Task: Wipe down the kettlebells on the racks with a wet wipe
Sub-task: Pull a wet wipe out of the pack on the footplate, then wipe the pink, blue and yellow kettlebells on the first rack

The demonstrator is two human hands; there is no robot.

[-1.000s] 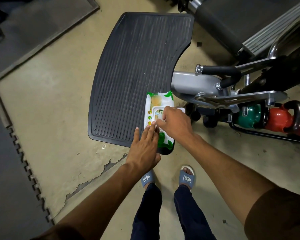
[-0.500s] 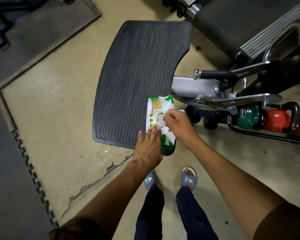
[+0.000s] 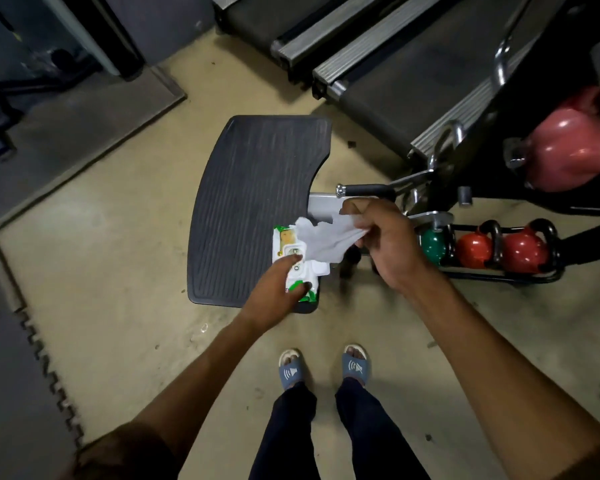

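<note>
A white and green wet-wipe pack (image 3: 284, 243) lies on the near right corner of a black ribbed platform (image 3: 250, 202). My left hand (image 3: 278, 292) presses down on the pack with fingers spread over it. My right hand (image 3: 385, 244) is raised above it and pinches a white wet wipe (image 3: 323, 240) that trails down to the pack's opening. To the right, a low black rack (image 3: 520, 277) holds a green kettlebell (image 3: 432, 245) and two red kettlebells (image 3: 473, 249) (image 3: 523, 252). A large pink kettlebell (image 3: 568, 150) sits higher at the right edge.
Treadmill decks (image 3: 378, 57) lie at the top right. A machine's silver arm and black handle (image 3: 368, 190) stand just behind my right hand. Dark rubber floor mats (image 3: 11, 341) border the beige floor on the left. My feet in blue sandals (image 3: 291, 370) stand below.
My right hand has pulled a wipe up and out of the pack and risen to the right. My left hand stays on the pack. The camera has lifted and pulled back.
</note>
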